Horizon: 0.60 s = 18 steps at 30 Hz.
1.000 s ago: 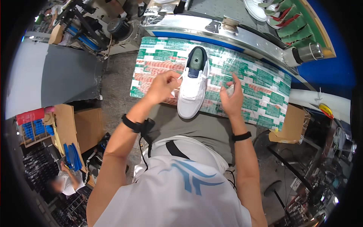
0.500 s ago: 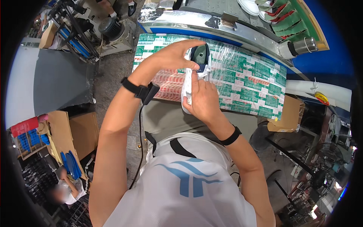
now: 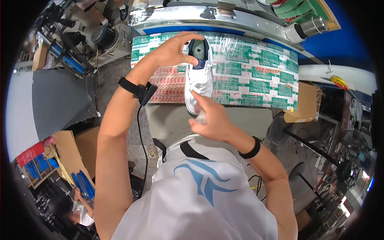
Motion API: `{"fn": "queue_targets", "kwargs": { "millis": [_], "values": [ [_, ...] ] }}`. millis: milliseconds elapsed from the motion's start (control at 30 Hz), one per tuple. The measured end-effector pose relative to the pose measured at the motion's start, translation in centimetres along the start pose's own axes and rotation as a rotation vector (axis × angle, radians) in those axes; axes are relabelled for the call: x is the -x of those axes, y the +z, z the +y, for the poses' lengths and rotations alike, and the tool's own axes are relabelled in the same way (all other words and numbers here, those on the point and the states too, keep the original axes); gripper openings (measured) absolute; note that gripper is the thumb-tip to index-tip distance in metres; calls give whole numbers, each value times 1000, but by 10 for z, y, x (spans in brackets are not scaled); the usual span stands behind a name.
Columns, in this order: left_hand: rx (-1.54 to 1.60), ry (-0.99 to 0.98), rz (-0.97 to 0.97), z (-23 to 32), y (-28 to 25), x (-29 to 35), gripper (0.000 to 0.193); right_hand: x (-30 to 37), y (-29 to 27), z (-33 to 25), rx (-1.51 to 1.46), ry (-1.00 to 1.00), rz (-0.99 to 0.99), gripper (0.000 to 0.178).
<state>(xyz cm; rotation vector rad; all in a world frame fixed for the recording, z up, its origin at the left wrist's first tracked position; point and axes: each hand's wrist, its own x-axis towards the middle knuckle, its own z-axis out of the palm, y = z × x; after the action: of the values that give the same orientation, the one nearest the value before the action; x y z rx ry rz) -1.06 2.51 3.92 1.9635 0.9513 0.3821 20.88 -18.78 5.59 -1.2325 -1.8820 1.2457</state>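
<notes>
A white lace-up sneaker (image 3: 199,82) with a dark lining and a green insole lies with its toe toward me. It rests on a bench top wrapped in green, white and red printed tape (image 3: 252,80). My left hand (image 3: 173,50) grips the shoe's heel collar, thumb on the near side of the opening and fingers round the back. My right hand (image 3: 214,120) is curled just right of the toe, its index finger pointing at the laces. A small pale, greyish thing (image 3: 201,117) shows between its fingers; its kind is unclear.
Beyond the bench runs a metal-edged machine (image 3: 180,15) with a cylindrical metal part (image 3: 314,27). A cardboard box (image 3: 304,102) stands at the right, near a black stand (image 3: 280,128). Further left are a grey panel (image 3: 64,92), cardboard sheets (image 3: 70,148) and a seated person (image 3: 82,206).
My right hand has drawn back from the laces toward me, uncovering the shoe's front. The left hand still holds the heel. The whole view has shifted slightly.
</notes>
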Motion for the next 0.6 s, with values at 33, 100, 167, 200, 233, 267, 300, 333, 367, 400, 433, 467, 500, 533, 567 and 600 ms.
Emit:
{"fn": "queue_targets", "kwargs": {
  "millis": [33, 100, 167, 200, 233, 267, 300, 333, 367, 400, 433, 467, 500, 533, 567, 600],
  "values": [
    [-13, -5, 13, 3, 2, -1, 88, 6, -10, 3, 6, 33, -22, 96],
    [-30, -10, 18, 2, 3, -3, 89, 6, -18, 2, 87, 27, -20, 93],
    [-61, 43, 2, -5, 0, -6, 90, -8, -15, 3, 201, -67, 78, 93],
    [-65, 40, -1, -4, 0, -6, 90, -17, -13, 5, 322, -166, 169, 93],
    [-56, 27, -6, -4, -1, -5, 91, -26, -12, 5, 375, -201, 226, 93],
    [-46, 14, -9, -3, -1, -5, 92, -32, -10, 9, 369, -203, 227, 93],
    [-15, 10, -18, -4, 1, -6, 93, -38, -6, 12, 357, -199, 216, 94],
    [-18, 9, -21, -4, 1, -7, 93, -41, -3, 15, 345, -195, 205, 95],
    [-4, 11, -20, -5, 2, -7, 93, -41, -1, 16, 343, -195, 207, 95],
    [12, 10, -16, -6, 2, -7, 93, -42, -1, 13, 329, -222, 182, 95],
    [22, -5, -19, -8, 1, -4, 92, -43, -2, 9, 316, -248, 157, 95],
    [23, -8, -17, -10, -1, -4, 92, -37, -3, 4, 315, -248, 155, 95],
    [12, 16, -5, -14, -2, -3, 92, -27, -7, -10, 271, -287, 60, 97],
    [5, 46, -7, -9, 0, -3, 91, -10, -6, -20, 229, -312, -25, 99],
    [-16, 3, -19, -5, 1, -5, 90, 11, 9, -17, 229, -302, -26, 99],
    [-19, 3, -19, -2, 0, -4, 90, 31, 31, -5, 218, -351, -125, 100]
  ]
}}
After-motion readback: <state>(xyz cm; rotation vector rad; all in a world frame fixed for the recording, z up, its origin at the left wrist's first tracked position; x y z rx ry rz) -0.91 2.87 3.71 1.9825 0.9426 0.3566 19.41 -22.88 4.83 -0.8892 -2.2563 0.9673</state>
